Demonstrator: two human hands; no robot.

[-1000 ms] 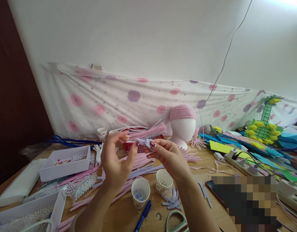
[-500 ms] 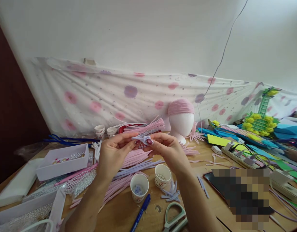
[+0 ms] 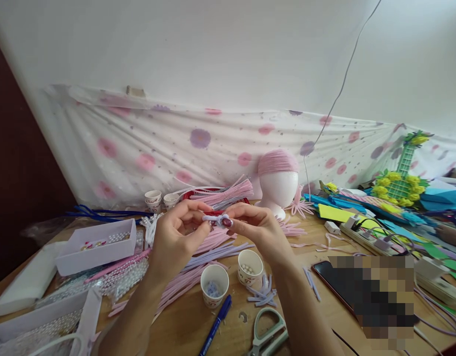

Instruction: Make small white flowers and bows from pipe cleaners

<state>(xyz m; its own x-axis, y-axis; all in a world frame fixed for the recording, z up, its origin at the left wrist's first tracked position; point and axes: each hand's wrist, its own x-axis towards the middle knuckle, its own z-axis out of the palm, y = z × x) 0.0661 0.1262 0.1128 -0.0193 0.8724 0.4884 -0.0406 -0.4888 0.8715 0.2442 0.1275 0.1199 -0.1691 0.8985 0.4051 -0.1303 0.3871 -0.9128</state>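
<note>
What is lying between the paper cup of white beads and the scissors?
In the head view, several short lavender chenille-stem pieces lie between the paper cup of white beads and the scissors.

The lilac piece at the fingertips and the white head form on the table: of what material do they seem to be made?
Lilac piece: probably chenille stem, matt, judging by its thick, fuzzy-looking bent strand. White head form: likely foam, perhaps plastic; its surface looks smooth, with little shine.

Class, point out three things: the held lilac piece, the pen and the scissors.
Lilac piece (image 3: 215, 218): head view, near its middle.
Pen (image 3: 215, 326): head view, midway along.
Scissors (image 3: 256, 332): head view, handle's left side.
</note>
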